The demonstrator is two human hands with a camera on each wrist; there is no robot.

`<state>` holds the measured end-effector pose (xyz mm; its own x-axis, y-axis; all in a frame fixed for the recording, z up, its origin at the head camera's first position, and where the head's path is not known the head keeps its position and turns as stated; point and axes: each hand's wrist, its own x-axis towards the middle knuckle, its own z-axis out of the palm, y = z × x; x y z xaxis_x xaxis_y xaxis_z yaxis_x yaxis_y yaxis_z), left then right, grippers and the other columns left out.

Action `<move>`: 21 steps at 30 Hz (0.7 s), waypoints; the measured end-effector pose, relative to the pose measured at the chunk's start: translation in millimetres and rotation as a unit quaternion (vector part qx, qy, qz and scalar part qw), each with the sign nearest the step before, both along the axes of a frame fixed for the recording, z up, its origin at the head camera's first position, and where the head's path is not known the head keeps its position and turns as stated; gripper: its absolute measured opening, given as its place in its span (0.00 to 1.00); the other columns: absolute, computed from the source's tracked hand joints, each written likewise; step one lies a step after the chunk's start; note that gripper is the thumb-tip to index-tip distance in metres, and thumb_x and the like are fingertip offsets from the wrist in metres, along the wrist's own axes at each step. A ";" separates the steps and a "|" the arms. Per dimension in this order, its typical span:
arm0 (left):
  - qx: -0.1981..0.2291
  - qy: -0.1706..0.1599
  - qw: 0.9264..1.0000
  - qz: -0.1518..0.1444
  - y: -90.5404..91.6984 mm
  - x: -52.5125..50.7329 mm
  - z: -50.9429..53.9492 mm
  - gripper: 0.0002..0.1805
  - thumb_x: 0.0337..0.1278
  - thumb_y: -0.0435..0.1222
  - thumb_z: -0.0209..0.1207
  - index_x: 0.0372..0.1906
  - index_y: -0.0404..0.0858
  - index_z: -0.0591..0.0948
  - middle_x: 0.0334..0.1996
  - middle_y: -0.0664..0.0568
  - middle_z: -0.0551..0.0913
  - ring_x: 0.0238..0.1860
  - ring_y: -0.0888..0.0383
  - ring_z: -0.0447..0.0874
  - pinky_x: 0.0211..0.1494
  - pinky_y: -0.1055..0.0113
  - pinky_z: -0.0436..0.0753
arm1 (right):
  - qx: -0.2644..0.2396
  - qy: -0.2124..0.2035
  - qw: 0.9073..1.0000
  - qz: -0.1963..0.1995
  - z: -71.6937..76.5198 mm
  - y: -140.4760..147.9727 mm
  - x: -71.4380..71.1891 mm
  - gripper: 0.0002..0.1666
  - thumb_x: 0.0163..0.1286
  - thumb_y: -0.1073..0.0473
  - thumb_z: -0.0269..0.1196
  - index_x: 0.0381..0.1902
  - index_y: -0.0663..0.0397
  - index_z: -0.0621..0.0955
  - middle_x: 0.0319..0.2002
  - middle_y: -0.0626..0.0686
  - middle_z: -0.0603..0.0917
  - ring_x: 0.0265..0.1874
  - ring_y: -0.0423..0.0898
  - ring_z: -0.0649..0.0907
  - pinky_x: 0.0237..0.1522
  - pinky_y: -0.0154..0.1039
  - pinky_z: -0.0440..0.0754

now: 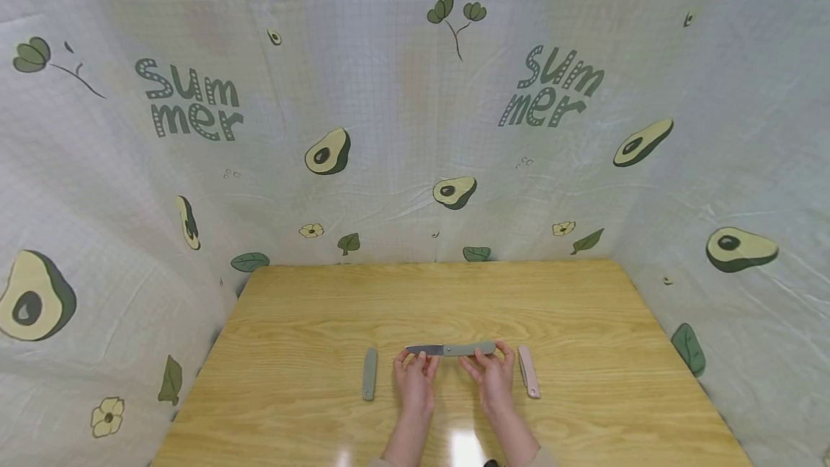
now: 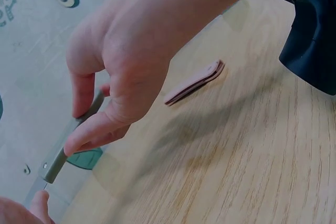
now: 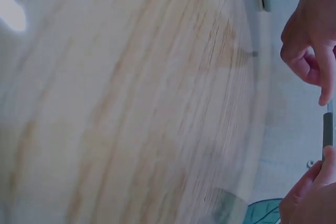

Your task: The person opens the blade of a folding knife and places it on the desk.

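A folding knife with a grey-green handle [image 1: 468, 349] is held level above the table, its metal blade [image 1: 424, 349] swung out to the left. My left hand [image 1: 416, 384] pinches the blade between thumb and fingers. At the other end, my right hand [image 1: 496, 384] grips the handle, its thumb and fingers plainly around it in the left wrist view, where the right hand [image 2: 126, 72] fills the middle. The right wrist view catches part of the handle [image 3: 327, 129], between the left hand [image 3: 312, 40] above and the right hand [image 3: 310, 198] below.
Left of my hands lies another grey-green folding knife [image 1: 369, 375], folded. A folded pink knife [image 1: 528, 372] lies to the right, close to my right hand. The wooden table [image 1: 292, 323] is enclosed by a printed cloth [image 1: 389, 92] at the back and sides.
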<state>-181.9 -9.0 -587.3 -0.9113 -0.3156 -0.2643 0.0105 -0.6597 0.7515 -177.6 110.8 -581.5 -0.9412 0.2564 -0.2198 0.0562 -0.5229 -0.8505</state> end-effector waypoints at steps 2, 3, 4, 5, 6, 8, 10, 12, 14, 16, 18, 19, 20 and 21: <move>-0.003 0.001 1.000 0.003 0.1 0.1 0.8 0.21 0.68 0.21 0.45 0.60 0.26 0.54 0.41 0.41 0.68 0.39 0.58 0.75 0.55 0.66 0.83 | -0.001 0.002 1.000 -0.001 -0.7 0.3 0.0 0.28 0.75 0.72 0.47 0.63 0.60 0.47 0.45 0.55 0.73 0.40 0.43 0.82 0.53 0.45 0.84; -0.004 0.000 1.000 0.004 0.0 0.1 1.1 0.21 0.68 0.21 0.45 0.61 0.26 0.53 0.41 0.41 0.68 0.39 0.58 0.75 0.55 0.66 0.83 | -0.003 0.001 1.000 -0.002 -0.8 0.6 -0.1 0.28 0.75 0.71 0.47 0.64 0.60 0.47 0.44 0.54 0.73 0.40 0.42 0.82 0.53 0.44 0.83; -0.004 0.000 1.000 0.007 -0.2 -0.2 1.4 0.21 0.67 0.21 0.45 0.61 0.26 0.53 0.42 0.41 0.68 0.39 0.58 0.76 0.55 0.65 0.83 | -0.003 0.002 1.000 -0.004 -1.4 1.0 -0.3 0.28 0.75 0.71 0.48 0.64 0.60 0.47 0.43 0.53 0.73 0.39 0.41 0.82 0.54 0.43 0.83; -0.002 -0.001 1.000 0.009 -0.5 -0.5 1.2 0.22 0.67 0.21 0.46 0.61 0.26 0.53 0.42 0.41 0.68 0.39 0.58 0.76 0.55 0.65 0.84 | -0.003 0.003 1.000 -0.005 -1.8 1.5 -0.5 0.28 0.75 0.71 0.48 0.65 0.61 0.47 0.43 0.52 0.73 0.38 0.41 0.82 0.54 0.42 0.83; 0.000 0.000 1.000 0.011 -0.8 -1.0 1.4 0.22 0.67 0.21 0.46 0.61 0.26 0.53 0.42 0.41 0.68 0.39 0.57 0.76 0.55 0.64 0.84 | -0.004 0.003 1.000 -0.006 -1.8 1.9 -0.5 0.29 0.75 0.70 0.48 0.66 0.61 0.48 0.43 0.52 0.74 0.38 0.40 0.82 0.55 0.41 0.83; 0.007 0.001 1.000 0.014 -1.8 -2.2 1.2 0.23 0.66 0.21 0.47 0.61 0.27 0.53 0.42 0.40 0.69 0.39 0.57 0.77 0.55 0.64 0.84 | -0.001 0.005 1.000 -0.009 -2.4 3.1 -1.3 0.29 0.76 0.69 0.49 0.66 0.63 0.49 0.42 0.51 0.75 0.37 0.39 0.83 0.55 0.40 0.82; 0.012 0.006 1.000 0.018 -3.1 -3.8 0.9 0.24 0.65 0.21 0.49 0.60 0.28 0.53 0.42 0.40 0.69 0.39 0.56 0.78 0.55 0.63 0.84 | 0.007 0.008 1.000 -0.010 -3.5 4.6 -2.4 0.29 0.76 0.69 0.49 0.67 0.66 0.50 0.43 0.52 0.75 0.37 0.39 0.83 0.55 0.39 0.82; 0.010 0.006 1.000 0.024 -4.9 -5.8 0.3 0.24 0.64 0.21 0.50 0.60 0.28 0.54 0.40 0.41 0.71 0.37 0.57 0.79 0.53 0.64 0.85 | 0.015 0.005 1.000 -0.011 -4.3 6.9 -4.5 0.28 0.75 0.69 0.50 0.67 0.70 0.53 0.43 0.53 0.75 0.38 0.40 0.83 0.54 0.38 0.83; -0.001 0.001 0.999 0.034 -7.1 -7.9 -0.9 0.25 0.64 0.21 0.51 0.61 0.27 0.55 0.39 0.43 0.74 0.35 0.57 0.81 0.51 0.65 0.86 | 0.029 -0.003 1.000 -0.010 -5.6 10.1 -7.7 0.27 0.75 0.70 0.51 0.66 0.74 0.56 0.44 0.54 0.75 0.38 0.39 0.83 0.54 0.36 0.83; -0.012 -0.008 0.999 0.043 -9.5 -9.8 -1.9 0.25 0.64 0.22 0.52 0.62 0.26 0.57 0.37 0.44 0.76 0.34 0.58 0.82 0.48 0.66 0.87 | 0.042 -0.013 0.999 -0.010 -5.9 13.4 -11.2 0.26 0.74 0.71 0.52 0.65 0.78 0.60 0.43 0.55 0.74 0.37 0.38 0.83 0.52 0.33 0.83; -0.020 -0.016 0.998 0.050 -11.9 -11.5 -2.8 0.25 0.63 0.22 0.53 0.62 0.26 0.58 0.36 0.44 0.77 0.33 0.59 0.83 0.47 0.66 0.87 | 0.054 -0.022 0.998 -0.009 -5.5 16.6 -14.6 0.25 0.72 0.73 0.53 0.63 0.80 0.61 0.42 0.56 0.73 0.36 0.37 0.82 0.50 0.31 0.84; -0.024 -0.019 0.998 0.051 -12.9 -12.2 -4.1 0.25 0.63 0.22 0.54 0.63 0.25 0.59 0.37 0.44 0.77 0.33 0.59 0.83 0.47 0.66 0.87 | 0.061 -0.028 0.998 -0.008 -5.2 18.0 -16.3 0.25 0.71 0.74 0.53 0.63 0.81 0.61 0.41 0.56 0.73 0.35 0.37 0.82 0.49 0.31 0.84; -0.030 -0.018 0.998 0.051 -13.7 -12.9 -4.9 0.26 0.64 0.22 0.54 0.63 0.24 0.59 0.37 0.43 0.77 0.34 0.58 0.84 0.48 0.65 0.87 | 0.065 -0.031 0.997 -0.010 -4.8 19.1 -17.8 0.26 0.70 0.75 0.54 0.62 0.82 0.61 0.40 0.56 0.73 0.34 0.37 0.82 0.48 0.31 0.84; -0.034 -0.021 0.998 0.051 -14.4 -13.3 -6.1 0.26 0.64 0.23 0.54 0.63 0.24 0.59 0.38 0.42 0.78 0.34 0.58 0.84 0.49 0.65 0.87 | 0.070 -0.033 0.997 -0.008 -4.4 20.2 -19.1 0.25 0.69 0.76 0.54 0.61 0.83 0.62 0.39 0.57 0.74 0.34 0.38 0.82 0.48 0.31 0.85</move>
<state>-195.3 -23.4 -593.4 -0.8620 -0.4252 -0.2759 0.0432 -0.6040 0.7958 -196.6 130.9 -585.9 -0.9212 0.3042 -0.2425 0.1075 -0.4000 -0.9102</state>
